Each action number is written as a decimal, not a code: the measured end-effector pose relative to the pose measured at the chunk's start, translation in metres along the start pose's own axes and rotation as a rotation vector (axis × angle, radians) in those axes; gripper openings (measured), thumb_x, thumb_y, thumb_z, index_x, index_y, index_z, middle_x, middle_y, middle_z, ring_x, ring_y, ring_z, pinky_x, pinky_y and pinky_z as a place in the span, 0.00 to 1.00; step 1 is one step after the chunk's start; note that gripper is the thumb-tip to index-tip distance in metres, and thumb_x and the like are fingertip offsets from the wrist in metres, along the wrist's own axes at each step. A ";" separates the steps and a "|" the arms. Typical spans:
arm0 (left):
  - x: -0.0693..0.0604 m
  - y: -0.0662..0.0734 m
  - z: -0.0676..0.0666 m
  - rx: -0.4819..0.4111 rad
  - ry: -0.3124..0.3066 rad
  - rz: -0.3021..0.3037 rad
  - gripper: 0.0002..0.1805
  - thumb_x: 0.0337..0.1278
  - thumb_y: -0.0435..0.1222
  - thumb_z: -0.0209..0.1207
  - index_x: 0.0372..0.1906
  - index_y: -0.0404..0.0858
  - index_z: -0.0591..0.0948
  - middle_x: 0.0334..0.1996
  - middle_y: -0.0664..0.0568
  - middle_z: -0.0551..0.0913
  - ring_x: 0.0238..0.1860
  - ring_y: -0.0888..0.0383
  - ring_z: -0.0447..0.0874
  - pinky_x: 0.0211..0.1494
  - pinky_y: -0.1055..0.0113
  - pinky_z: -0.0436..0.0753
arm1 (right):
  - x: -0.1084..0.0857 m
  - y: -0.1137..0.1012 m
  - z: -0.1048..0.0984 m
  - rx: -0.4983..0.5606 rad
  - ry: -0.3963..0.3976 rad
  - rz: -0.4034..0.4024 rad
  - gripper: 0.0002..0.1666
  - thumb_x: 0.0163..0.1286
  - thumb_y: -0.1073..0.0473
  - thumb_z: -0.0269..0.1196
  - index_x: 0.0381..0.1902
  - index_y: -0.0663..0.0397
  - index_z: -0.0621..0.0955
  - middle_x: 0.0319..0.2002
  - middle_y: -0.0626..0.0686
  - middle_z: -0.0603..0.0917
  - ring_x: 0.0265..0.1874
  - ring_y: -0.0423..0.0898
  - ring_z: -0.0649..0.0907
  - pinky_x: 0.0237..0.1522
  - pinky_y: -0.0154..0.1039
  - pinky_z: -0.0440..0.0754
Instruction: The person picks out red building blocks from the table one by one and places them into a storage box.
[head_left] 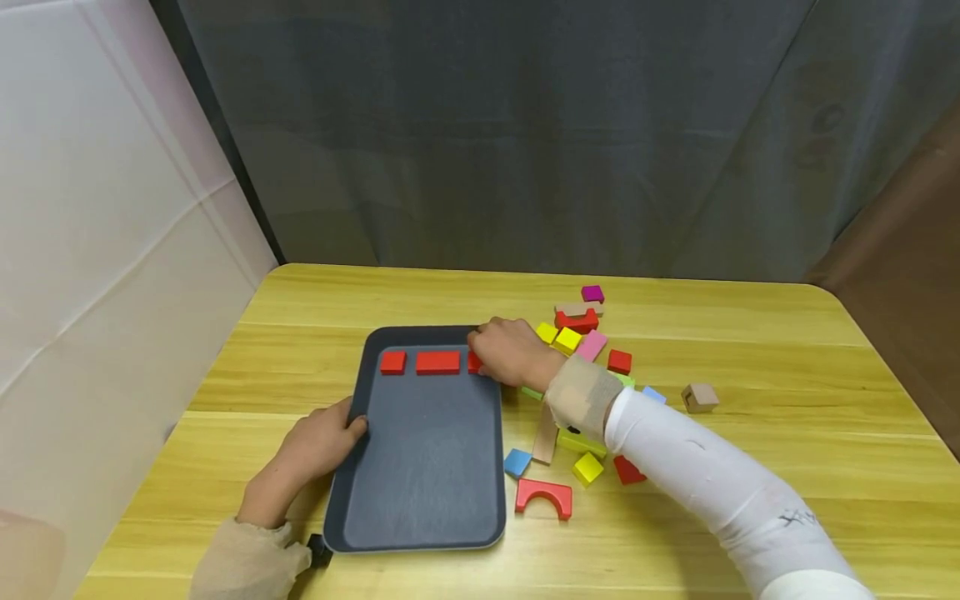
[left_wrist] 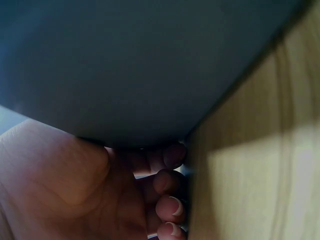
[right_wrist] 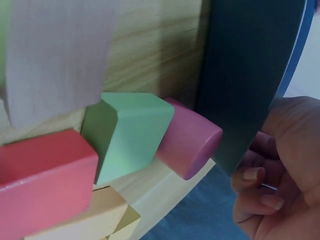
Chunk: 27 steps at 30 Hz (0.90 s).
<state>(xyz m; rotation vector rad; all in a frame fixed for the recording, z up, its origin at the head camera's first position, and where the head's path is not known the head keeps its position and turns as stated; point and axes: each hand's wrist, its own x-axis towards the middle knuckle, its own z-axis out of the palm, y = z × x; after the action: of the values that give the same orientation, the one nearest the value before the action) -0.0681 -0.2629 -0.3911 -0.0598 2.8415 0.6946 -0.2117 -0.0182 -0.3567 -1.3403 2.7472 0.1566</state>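
Note:
A dark grey tray (head_left: 423,467) lies on the table, with a red square block (head_left: 393,362) and a red rectangular block (head_left: 438,362) near its far end. My left hand (head_left: 318,442) grips the tray's left rim, thumb on top; in the left wrist view its curled fingers (left_wrist: 170,207) sit by the tray's side. At the far right corner, my right hand (head_left: 513,350) pinches another red block (head_left: 473,362), mostly covered by the fingers. From the right wrist, the hand (right_wrist: 295,165) shows curled fingers, with the tray wall hiding the pinched block.
Right of the tray lie scattered blocks: a red arch (head_left: 543,494), a blue block (head_left: 517,462), a yellow cube (head_left: 587,468) and several others. A wooden block (head_left: 700,397) stands farther right. In the right wrist view a pink cylinder (right_wrist: 187,140) and green block (right_wrist: 135,132) lie beside the tray.

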 end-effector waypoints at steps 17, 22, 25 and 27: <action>-0.001 -0.002 0.001 0.003 -0.002 -0.007 0.25 0.68 0.38 0.47 0.62 0.25 0.69 0.45 0.33 0.81 0.43 0.39 0.80 0.44 0.44 0.75 | -0.022 0.027 -0.039 0.113 0.124 0.079 0.22 0.64 0.51 0.65 0.54 0.53 0.81 0.46 0.53 0.83 0.41 0.47 0.81 0.31 0.36 0.80; 0.000 -0.002 0.001 0.006 -0.002 -0.005 0.25 0.68 0.38 0.47 0.62 0.25 0.69 0.45 0.33 0.81 0.42 0.39 0.81 0.43 0.44 0.76 | -0.031 0.051 -0.040 0.116 0.126 0.146 0.22 0.63 0.54 0.67 0.54 0.55 0.82 0.47 0.55 0.83 0.42 0.50 0.81 0.31 0.37 0.80; 0.000 -0.003 0.000 0.006 0.001 -0.005 0.25 0.68 0.38 0.47 0.62 0.25 0.69 0.45 0.33 0.81 0.42 0.39 0.81 0.43 0.44 0.76 | -0.036 0.064 -0.035 0.104 0.121 0.172 0.21 0.63 0.56 0.67 0.53 0.56 0.82 0.46 0.55 0.83 0.39 0.50 0.81 0.29 0.38 0.80; 0.001 -0.004 0.000 0.005 0.001 -0.006 0.25 0.68 0.38 0.47 0.62 0.24 0.69 0.45 0.33 0.81 0.42 0.39 0.81 0.43 0.44 0.76 | -0.039 0.073 -0.031 0.101 0.109 0.193 0.20 0.63 0.57 0.67 0.52 0.57 0.82 0.45 0.55 0.83 0.39 0.50 0.81 0.30 0.39 0.80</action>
<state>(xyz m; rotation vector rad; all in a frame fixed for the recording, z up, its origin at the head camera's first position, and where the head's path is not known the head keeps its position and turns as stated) -0.0682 -0.2659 -0.3930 -0.0676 2.8428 0.6872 -0.2458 0.0528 -0.3175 -1.0896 2.9286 -0.0444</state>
